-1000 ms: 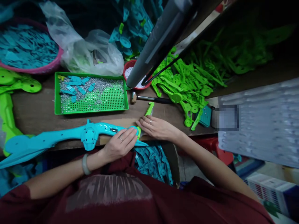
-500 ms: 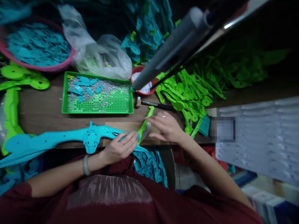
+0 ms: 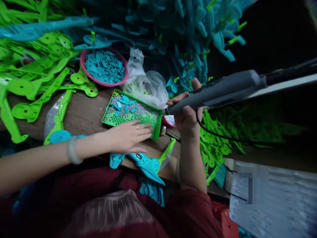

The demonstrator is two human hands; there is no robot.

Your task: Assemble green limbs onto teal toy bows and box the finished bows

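Bench before me bears the blue part. Above it, my left hand lies flat, fingers outstretched over the tray. Farther, my right hand curls round the driver, how tightly I cannot tell.

The electric screwdriver is showing matt grey plastic; the screws are glinting like metal in the smooth green plastic tray. The turquoise part is gleaming as glossy plastic, the bag is shining as crumpled clear film, and the worktop is looking like dull wood.
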